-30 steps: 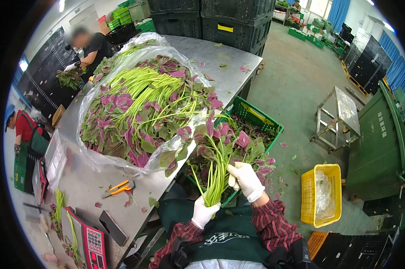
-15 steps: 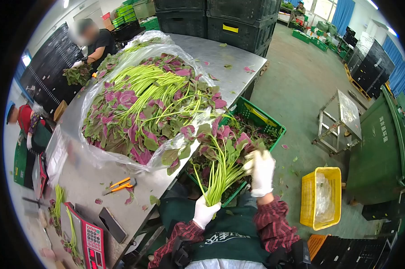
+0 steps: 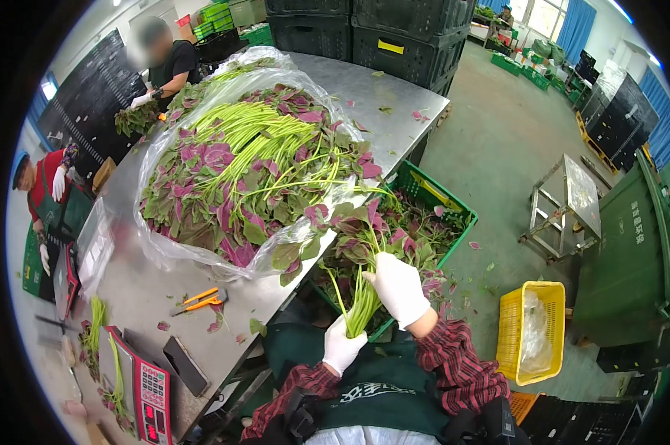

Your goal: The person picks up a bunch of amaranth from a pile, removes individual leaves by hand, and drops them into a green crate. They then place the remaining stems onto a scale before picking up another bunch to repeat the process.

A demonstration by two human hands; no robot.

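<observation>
My left hand (image 3: 342, 345), in a white glove, is wrapped round the stem ends of a bunch of leafy greens (image 3: 363, 304). Higher on the same stems, just below the leaves, my gloved right hand (image 3: 399, 289) is closed on the bunch. Its purple and green leaves hang over a green crate (image 3: 454, 252) of loose leaves at the table's edge. On the metal table (image 3: 276, 297), a large heap of the same greens (image 3: 231, 170) lies in an open clear plastic bag (image 3: 151, 239).
Orange-handled cutters (image 3: 200, 301), a phone (image 3: 186, 366) and a red scale (image 3: 154, 393) lie on the table. Black crates (image 3: 405, 55) are stacked at its far end. Two people (image 3: 173, 70) (image 3: 49, 185) work at the left. A yellow basket (image 3: 507, 334) stands right.
My right hand has moved left and down from the leaves' right side onto the stems. The person at the far left has raised a gloved hand. The view has shifted slightly.
</observation>
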